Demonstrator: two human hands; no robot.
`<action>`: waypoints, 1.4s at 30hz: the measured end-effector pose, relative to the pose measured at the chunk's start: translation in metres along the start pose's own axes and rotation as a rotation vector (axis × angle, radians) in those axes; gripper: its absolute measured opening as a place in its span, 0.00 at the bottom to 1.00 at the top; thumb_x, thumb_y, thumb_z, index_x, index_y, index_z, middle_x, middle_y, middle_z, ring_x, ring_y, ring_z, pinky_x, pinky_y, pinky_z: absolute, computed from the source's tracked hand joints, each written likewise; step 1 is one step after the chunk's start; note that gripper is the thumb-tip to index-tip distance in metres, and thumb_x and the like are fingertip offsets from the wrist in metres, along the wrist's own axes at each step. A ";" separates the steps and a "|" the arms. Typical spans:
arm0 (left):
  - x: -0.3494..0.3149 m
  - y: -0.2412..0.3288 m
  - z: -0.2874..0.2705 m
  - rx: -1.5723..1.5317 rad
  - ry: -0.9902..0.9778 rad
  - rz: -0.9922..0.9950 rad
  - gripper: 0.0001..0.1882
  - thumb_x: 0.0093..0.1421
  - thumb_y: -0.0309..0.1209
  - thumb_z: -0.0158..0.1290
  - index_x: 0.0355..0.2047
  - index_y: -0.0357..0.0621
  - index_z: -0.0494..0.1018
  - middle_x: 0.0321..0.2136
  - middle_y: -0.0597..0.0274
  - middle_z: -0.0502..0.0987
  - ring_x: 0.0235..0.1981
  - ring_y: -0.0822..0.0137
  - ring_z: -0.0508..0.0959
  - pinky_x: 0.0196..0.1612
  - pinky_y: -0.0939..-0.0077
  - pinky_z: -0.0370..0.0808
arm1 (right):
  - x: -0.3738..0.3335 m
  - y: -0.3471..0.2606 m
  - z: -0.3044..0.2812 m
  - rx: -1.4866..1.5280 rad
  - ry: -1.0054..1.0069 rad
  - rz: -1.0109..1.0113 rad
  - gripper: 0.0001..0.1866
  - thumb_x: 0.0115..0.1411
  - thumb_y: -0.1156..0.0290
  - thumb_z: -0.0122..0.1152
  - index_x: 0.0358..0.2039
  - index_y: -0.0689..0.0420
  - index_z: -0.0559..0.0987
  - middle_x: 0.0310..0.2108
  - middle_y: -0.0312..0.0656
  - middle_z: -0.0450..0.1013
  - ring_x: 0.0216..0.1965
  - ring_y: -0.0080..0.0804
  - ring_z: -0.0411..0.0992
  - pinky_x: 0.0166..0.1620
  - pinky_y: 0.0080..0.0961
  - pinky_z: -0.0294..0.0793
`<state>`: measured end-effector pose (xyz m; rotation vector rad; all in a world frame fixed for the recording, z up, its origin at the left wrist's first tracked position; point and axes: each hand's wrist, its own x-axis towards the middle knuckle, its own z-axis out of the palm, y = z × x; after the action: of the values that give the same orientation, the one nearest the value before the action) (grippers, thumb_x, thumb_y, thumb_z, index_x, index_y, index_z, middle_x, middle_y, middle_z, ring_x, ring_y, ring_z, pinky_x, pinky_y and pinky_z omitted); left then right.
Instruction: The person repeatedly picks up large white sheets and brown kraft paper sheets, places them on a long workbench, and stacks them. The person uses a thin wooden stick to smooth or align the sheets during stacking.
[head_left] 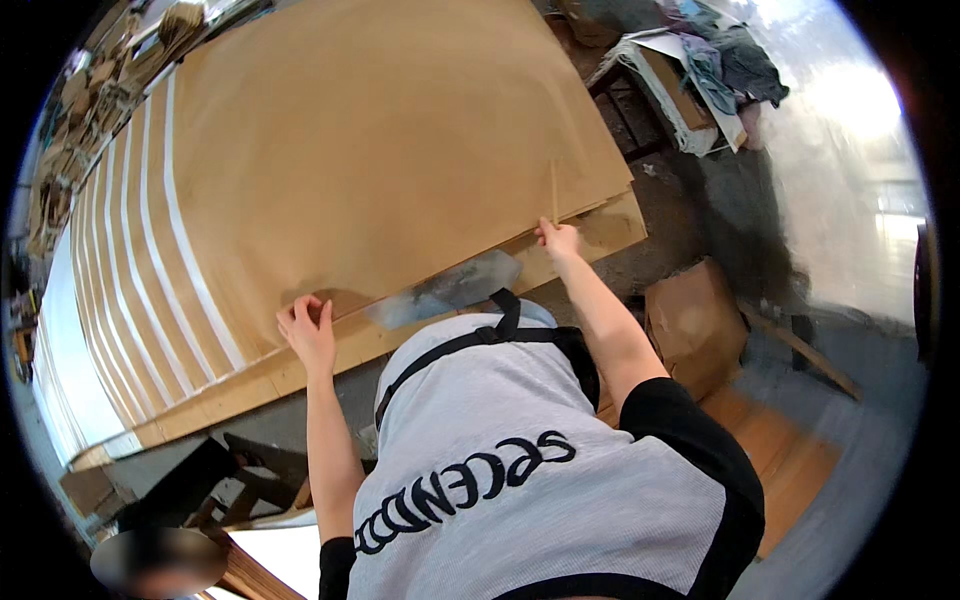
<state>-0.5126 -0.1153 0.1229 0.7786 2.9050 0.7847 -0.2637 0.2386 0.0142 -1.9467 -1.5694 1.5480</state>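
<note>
One broad, smooth stack of brown paper sheets (400,150), fanned into white stripes at its left end, covers most of a pale wooden bench (622,218). Near the front right corner, the person's right hand (558,238) pinches a thin, straight tan strip (555,188); the left hand (312,328) curls its fingers by the front edge, their grip impossible to tell

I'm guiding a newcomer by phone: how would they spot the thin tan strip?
Find the large, smooth brown sheet across the upper middle, then the right hand at its near edge. The thin, straight tan strip juts forward from that hand, short and single, unlike the long, parallel white stripes at left.
</note>
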 end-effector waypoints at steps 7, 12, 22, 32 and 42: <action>0.000 0.004 0.002 -0.024 -0.038 -0.046 0.10 0.48 0.32 0.55 0.29 0.45 0.67 0.33 0.57 0.63 0.38 0.57 0.62 0.42 0.64 0.60 | -0.028 0.010 -0.017 -0.512 -0.013 -0.730 0.14 0.49 0.56 0.56 0.19 0.55 0.75 0.16 0.36 0.71 0.20 0.32 0.70 0.25 0.27 0.69; 0.001 0.000 0.005 -0.010 -0.045 -0.042 0.10 0.47 0.31 0.55 0.29 0.44 0.67 0.33 0.56 0.63 0.38 0.57 0.63 0.41 0.65 0.61 | -0.030 0.008 -0.020 -0.975 -0.496 -1.299 0.19 0.39 0.60 0.61 0.34 0.51 0.74 0.36 0.37 0.67 0.40 0.35 0.65 0.35 0.30 0.72; 0.012 -0.006 -0.003 0.017 -0.077 -0.092 0.11 0.42 0.32 0.58 0.25 0.46 0.68 0.26 0.57 0.65 0.35 0.56 0.64 0.40 0.65 0.62 | -0.046 0.011 0.047 -1.360 -0.457 -0.934 0.12 0.52 0.70 0.41 0.29 0.61 0.73 0.33 0.49 0.69 0.40 0.42 0.67 0.37 0.34 0.72; -0.003 0.010 -0.001 0.090 -0.015 -0.307 0.11 0.42 0.32 0.57 0.27 0.50 0.68 0.34 0.58 0.63 0.40 0.55 0.63 0.43 0.65 0.64 | -0.049 0.006 0.025 -1.029 -0.865 -1.448 0.12 0.46 0.63 0.56 0.28 0.56 0.71 0.23 0.45 0.71 0.28 0.46 0.69 0.30 0.38 0.68; -0.096 0.105 -0.119 -0.235 0.924 -0.347 0.09 0.50 0.22 0.47 0.33 0.43 0.70 0.32 0.58 0.71 0.33 0.60 0.72 0.36 0.73 0.68 | -0.103 -0.100 0.040 -0.528 -1.494 -0.867 0.09 0.50 0.73 0.54 0.33 0.58 0.73 0.27 0.42 0.74 0.29 0.30 0.72 0.32 0.25 0.68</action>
<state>-0.3986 -0.1378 0.2684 -0.2021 3.3791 1.7512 -0.3438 0.1805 0.1260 0.4080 -2.8392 2.2072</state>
